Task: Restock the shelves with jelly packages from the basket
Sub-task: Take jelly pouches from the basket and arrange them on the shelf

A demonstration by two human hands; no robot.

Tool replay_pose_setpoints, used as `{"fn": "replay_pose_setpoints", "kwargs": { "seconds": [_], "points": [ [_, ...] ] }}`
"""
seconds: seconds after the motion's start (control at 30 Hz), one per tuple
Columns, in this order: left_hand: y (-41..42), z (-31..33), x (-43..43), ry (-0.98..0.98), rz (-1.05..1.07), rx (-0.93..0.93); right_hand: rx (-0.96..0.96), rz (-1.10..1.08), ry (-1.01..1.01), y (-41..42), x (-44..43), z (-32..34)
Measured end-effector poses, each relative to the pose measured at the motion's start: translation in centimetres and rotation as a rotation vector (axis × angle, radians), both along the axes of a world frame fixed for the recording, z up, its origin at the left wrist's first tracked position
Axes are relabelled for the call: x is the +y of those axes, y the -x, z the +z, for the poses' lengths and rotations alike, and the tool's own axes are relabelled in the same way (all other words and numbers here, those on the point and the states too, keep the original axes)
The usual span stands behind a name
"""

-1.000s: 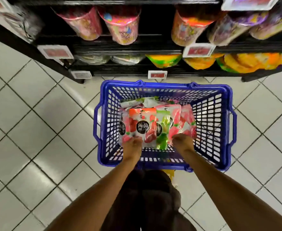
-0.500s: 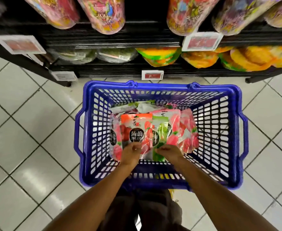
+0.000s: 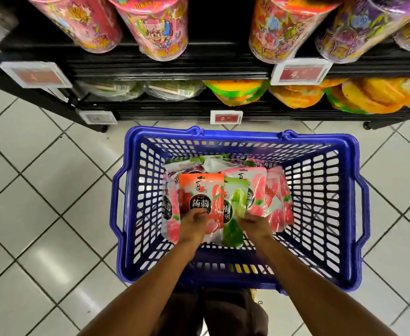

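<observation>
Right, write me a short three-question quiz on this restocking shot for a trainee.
1. True or false: the blue basket stands on a shelf.
2. Which does the left hand grip with its fingers? A a round tub; B the orange-topped package; C a price tag.
3. What lies between the left hand and the right hand?
Key: 1 false, it stands on the tiled floor. 2 B. 3 the green package.
</observation>
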State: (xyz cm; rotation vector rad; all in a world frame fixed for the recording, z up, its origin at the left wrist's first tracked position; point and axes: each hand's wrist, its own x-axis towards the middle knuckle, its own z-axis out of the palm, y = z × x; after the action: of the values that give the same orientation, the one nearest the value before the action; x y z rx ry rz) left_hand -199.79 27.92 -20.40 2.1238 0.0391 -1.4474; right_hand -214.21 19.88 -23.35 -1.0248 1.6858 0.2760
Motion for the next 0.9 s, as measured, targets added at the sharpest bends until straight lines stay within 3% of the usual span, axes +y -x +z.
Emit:
{"fn": "replay_pose_setpoints", "kwargs": {
  "seconds": [0.07, 0.2, 0.33, 0.47, 0.6, 0.73, 0.8, 0.9],
  "points": [
    [-0.1, 0.5, 0.0, 0.005, 0.028, 0.019, -0.034, -0.06, 0.032, 0.6, -0.2, 0.7],
    [-0.1, 2.4, 0.1, 0.039, 0.009, 0.086, -0.214, -0.491, 0.074, 0.7, -0.5, 3.5],
    [-0.2, 5.6, -0.3, 0.065, -0.108, 0.252, -0.293, -0.575, 0.052, 0.7, -0.6, 6.3],
    [-0.7, 6.8, 0.2, 0.09, 0.055, 0.333, -0.276, -0.363, -0.105, -1.2, -0.3, 8.0],
    [-2.2, 5.9, 1.3, -0.045, 0.008, 0.031, -0.26, -0.088, 0.187, -4.7, -2.9, 8.7],
    [-3.5, 3.7, 2.7, -0.048, -0.12, -0.081, -0.368, 0.142, 0.35, -10.7, -4.8, 7.6],
    [-3.8, 2.7, 3.2, -0.032, -0.121, -0.121, -0.362, 0.281, 0.305, -13.8, -5.4, 6.0],
    [-3.8, 1.4, 3.8, -0.013, -0.095, -0.149, -0.337, 0.245, 0.087, -17.4, -6.2, 3.7]
  ]
}}
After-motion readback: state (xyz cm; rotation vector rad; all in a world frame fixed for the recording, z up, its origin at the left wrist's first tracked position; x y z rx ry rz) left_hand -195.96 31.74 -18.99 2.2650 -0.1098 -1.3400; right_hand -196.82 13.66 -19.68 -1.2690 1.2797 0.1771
